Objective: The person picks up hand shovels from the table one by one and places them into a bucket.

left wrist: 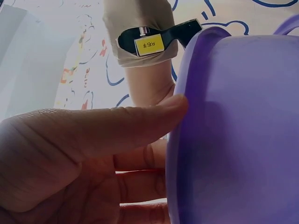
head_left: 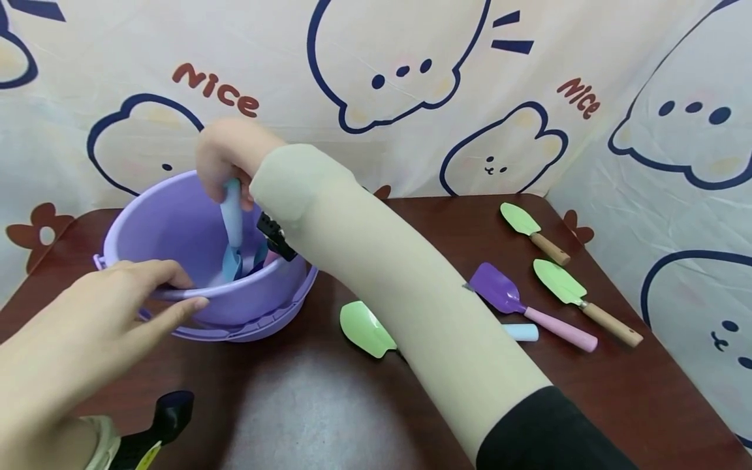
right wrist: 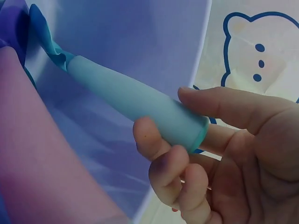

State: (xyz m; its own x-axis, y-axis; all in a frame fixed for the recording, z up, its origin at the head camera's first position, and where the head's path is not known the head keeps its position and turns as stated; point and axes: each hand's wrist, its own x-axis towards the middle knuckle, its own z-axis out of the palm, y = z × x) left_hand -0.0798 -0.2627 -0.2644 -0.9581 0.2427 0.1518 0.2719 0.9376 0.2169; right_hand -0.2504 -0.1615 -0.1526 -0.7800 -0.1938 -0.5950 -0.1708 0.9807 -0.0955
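A purple bucket (head_left: 258, 303) stands on the left of the table. My left hand (head_left: 120, 310) pinches its near rim, thumb outside and fingers over the inner side; the left wrist view shows the thumb against the bucket's purple wall (left wrist: 261, 121). Over the bucket, my right hand (head_left: 229, 147) holds a toy shovel by its light blue handle (right wrist: 126, 100). The shovel's blue blade (head_left: 232, 262) points down inside the bucket. Beside it, the right wrist view shows a pink handle (right wrist: 51, 154) and a purple blade (right wrist: 13, 25), also in the bucket.
On the right of the brown table (head_left: 294, 418) lie two green trowels (head_left: 561, 281) with wooden handles and a purple shovel (head_left: 498, 287) with a pink handle. My right forearm partly covers a light blue handle (head_left: 521, 332) and a green blade (head_left: 365, 328). A patterned curtain (head_left: 376, 163) hangs behind.
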